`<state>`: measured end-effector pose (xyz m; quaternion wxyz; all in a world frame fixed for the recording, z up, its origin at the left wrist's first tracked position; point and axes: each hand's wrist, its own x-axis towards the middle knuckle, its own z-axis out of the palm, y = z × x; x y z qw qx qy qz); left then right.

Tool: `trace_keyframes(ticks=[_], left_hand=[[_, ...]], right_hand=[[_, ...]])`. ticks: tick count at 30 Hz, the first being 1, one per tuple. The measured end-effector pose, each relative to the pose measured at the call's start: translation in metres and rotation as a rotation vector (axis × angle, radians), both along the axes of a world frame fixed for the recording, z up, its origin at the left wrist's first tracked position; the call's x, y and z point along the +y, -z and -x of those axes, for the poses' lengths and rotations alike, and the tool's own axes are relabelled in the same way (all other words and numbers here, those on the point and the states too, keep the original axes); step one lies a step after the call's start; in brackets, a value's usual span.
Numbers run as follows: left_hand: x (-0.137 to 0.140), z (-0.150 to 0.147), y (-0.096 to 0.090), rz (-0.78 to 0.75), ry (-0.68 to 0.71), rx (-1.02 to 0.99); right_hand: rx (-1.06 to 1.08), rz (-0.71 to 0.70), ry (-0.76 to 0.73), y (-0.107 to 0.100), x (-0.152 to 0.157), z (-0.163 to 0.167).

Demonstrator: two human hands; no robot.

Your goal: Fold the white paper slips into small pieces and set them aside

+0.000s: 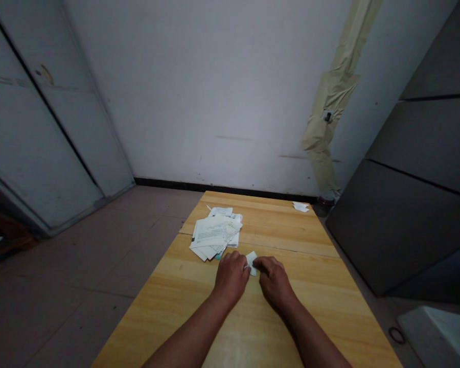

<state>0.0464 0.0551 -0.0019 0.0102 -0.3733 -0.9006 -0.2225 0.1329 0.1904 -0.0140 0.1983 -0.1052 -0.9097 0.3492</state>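
Left of centre: printed papers [213, 232] were piled on the counter [310, 317] | lower centre: by the left hand's grip [232, 276] a small white paper [252, 256] was pinched; at its edge the right hand [275, 282] was held, closure indiscernible | right of centre: white scraps [301, 206] were seen

The paper slip [252, 257] is partly hidden by the left hand [232, 277]; print on the paper stack [212, 231] — at the slip's ten o'clock — is too small to be read. The wooden table [310, 235] is cut off at six o'clock.
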Motion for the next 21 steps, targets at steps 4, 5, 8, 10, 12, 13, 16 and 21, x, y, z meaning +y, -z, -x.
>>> trace_keyframes(ticks=[4, 5, 8, 10, 12, 13, 16, 21], left_hand=[[0.0013, -0.0033, -0.0065, 0.051, -0.015, -0.01], [0.0017, -0.0038, -0.0075, 0.055, -0.019, -0.013], [0.0029, -0.0043, -0.0085, 0.064, -0.033, -0.015], [0.0037, -0.004, -0.0082, 0.07, -0.036, -0.017], [0.0043, -0.0037, -0.0077, 0.07, -0.038, -0.019], [0.0044, -0.0037, -0.0073, 0.065, -0.038, -0.017], [0.0044, -0.0037, -0.006, 0.049, -0.04, -0.014], [0.0036, -0.0021, -0.004, 0.026, -0.042, -0.041]], right_hand=[[-0.027, -0.001, 0.009, -0.0062, -0.0026, -0.0005], [-0.032, -0.002, 0.011, -0.0075, -0.0033, -0.0005], [-0.054, -0.003, 0.022, -0.0098, -0.0047, 0.0002], [-0.064, -0.002, 0.025, -0.0096, -0.005, 0.0011], [-0.064, -0.003, 0.029, -0.0083, -0.0049, 0.0023], [-0.062, -0.004, 0.032, -0.0075, -0.0049, 0.0029], [-0.065, 0.0, 0.047, -0.0053, -0.0056, 0.0047], [-0.053, 0.013, 0.082, -0.0041, -0.0077, 0.0063]])
